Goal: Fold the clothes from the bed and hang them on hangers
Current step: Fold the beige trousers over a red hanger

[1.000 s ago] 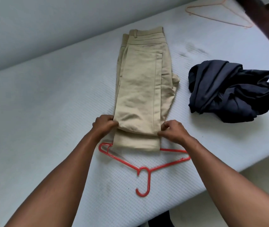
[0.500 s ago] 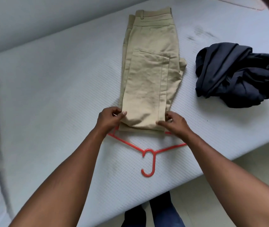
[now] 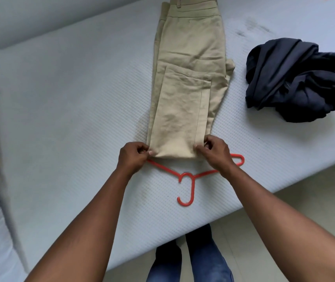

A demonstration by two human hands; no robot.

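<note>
Two hands, the left hand (image 3: 134,159) and right hand (image 3: 216,155), are pinching the near corners of folded khaki trousers (image 3: 185,88) lying on the bed (image 3: 60,102) against a red hanger (image 3: 191,181). Pulling evenly should be squaring the fold.

Single wide-angle view from your head, facing forward and steeply down at the mattress (image 3: 70,119). It sits close: your forearms (image 3: 93,220) fill the lower frame, and the folded trousers (image 3: 185,102) centre it. The top right corner is blurred, perhaps the bed's far edge.

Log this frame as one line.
left hand: pinches pants fold | right hand: pinches pants fold | hanger: partly under pants, on bed | dark garment: crumpled, apart
</note>
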